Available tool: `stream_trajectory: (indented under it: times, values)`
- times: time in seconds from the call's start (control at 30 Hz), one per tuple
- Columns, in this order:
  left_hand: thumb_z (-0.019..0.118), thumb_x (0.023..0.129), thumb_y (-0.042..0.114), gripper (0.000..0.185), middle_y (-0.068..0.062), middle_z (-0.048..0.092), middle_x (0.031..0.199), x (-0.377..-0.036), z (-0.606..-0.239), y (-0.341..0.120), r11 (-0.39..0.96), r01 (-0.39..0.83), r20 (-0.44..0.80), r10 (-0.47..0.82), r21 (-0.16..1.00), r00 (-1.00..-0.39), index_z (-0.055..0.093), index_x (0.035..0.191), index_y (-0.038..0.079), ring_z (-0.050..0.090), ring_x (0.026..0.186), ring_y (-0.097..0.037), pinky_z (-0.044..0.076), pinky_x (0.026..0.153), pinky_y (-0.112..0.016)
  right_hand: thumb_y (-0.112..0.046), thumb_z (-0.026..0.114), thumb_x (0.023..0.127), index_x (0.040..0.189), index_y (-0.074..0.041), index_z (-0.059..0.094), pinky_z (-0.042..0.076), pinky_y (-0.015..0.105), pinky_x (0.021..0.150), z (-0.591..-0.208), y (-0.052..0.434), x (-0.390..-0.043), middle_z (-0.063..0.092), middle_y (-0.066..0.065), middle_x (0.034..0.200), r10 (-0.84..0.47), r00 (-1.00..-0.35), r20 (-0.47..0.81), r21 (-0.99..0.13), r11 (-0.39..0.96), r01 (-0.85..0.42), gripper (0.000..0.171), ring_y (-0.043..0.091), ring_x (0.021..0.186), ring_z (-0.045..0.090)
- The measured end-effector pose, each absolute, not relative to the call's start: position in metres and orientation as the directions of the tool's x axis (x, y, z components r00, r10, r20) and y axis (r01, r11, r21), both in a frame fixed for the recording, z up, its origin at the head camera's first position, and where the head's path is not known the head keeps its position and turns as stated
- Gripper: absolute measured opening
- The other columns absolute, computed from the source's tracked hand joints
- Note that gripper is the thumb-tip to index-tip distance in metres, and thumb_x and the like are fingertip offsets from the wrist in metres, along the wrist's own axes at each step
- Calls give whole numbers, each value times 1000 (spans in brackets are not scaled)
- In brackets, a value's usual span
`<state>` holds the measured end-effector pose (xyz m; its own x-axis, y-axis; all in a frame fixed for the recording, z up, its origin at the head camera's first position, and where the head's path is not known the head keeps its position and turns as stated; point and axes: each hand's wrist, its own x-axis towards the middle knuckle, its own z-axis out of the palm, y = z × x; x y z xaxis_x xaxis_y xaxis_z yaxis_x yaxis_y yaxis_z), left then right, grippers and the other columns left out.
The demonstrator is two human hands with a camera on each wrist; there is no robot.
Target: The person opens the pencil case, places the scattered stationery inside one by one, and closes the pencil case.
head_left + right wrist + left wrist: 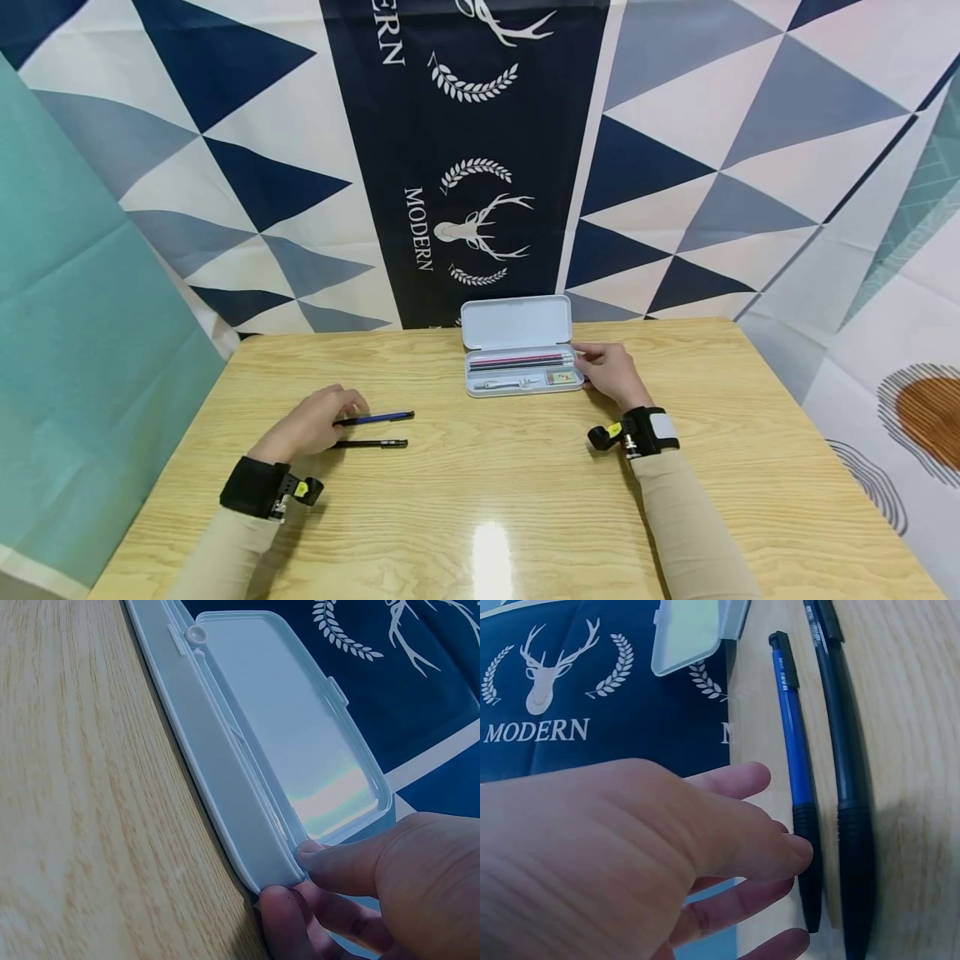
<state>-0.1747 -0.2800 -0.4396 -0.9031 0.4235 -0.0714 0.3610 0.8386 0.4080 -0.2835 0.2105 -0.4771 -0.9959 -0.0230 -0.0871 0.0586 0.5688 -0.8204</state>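
Note:
An open white pencil case lies at the table's far middle with its lid tipped back. Inside are long red and dark pencils and a small coloured eraser. My right hand pinches the case's right end, thumb below and a finger on the rim, as the right wrist view shows on the case and the right hand. A blue pen and a black pen lie side by side at the left. My left hand rests fairly straight fingertips on the blue pen, beside the black pen.
The wooden table stands against a hanging cloth with blue triangles and a deer print. A teal sheet hangs at the left. Both wrists wear black bands with small cameras.

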Motion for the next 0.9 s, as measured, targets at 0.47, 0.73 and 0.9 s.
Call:
stream_trajectory:
  times: [0.47,0.73,0.9]
  values:
    - [74,97,-15,30,-10,72,108,-177,-453,-280,864,347,-47,390,366,-920,76,115,9,71,102,-31,64,95,-50,-7,64,113,156,-2,65,59,20,64,-480,211,-285,71,33,134,-24,-996,-88,-824,563,59,44,14,80,67]
    - [72,97,-16,31,-9,70,105,-177,-453,-280,872,346,-49,386,347,-921,75,114,10,70,100,-30,64,98,-52,-6,64,113,156,-1,66,59,20,64,-479,210,-284,72,34,135,-21,-996,-84,-824,564,57,43,16,84,68]
    - [72,97,-15,30,-10,70,105,-177,-453,-279,872,349,-47,387,342,-921,74,113,10,67,97,-27,63,92,-47,-7,64,113,155,-2,66,59,20,64,-479,210,-284,73,34,135,-20,-996,-89,-822,565,62,43,15,80,68]
